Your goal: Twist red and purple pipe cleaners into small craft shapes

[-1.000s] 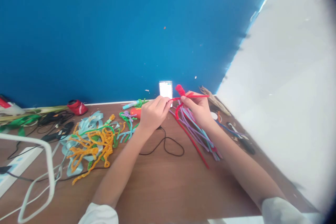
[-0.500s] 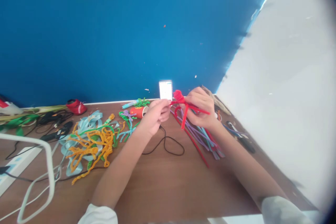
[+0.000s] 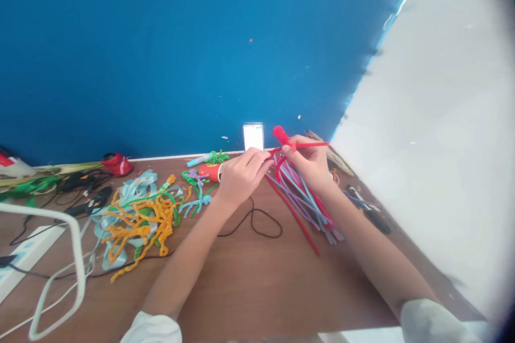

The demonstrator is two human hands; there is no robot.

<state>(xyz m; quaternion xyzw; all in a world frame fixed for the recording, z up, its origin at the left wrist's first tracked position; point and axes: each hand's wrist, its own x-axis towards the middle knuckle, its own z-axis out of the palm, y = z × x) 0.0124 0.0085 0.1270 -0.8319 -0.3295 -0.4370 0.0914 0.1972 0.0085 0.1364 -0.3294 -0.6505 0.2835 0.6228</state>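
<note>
A red pipe cleaner figure [image 3: 280,133] with a coiled, rounded top is held up between my two hands. My left hand [image 3: 246,176] pinches one of its red strands from the left. On the other side, my right hand [image 3: 309,163] grips the figure below its coiled top, and a straight red end sticks out rightward past the fingers. Beneath both hands lies a loose bundle of purple, light blue and red pipe cleaners [image 3: 300,198]. Behind my left hand a bright phone screen [image 3: 253,137] stands against the wall.
Orange pipe cleaners [image 3: 153,220] and pale blue ribbon [image 3: 137,188] lie tangled at the left. A red paper cup [image 3: 208,172] rests on its side near my left hand. A white power strip [image 3: 30,257], a white frame [image 3: 78,257] and a black cable [image 3: 265,235] are on the table.
The red figure has turned in my hands: its coiled top now points up and left, and the strand that hung down no longer shows there. My left hand has shifted slightly right.
</note>
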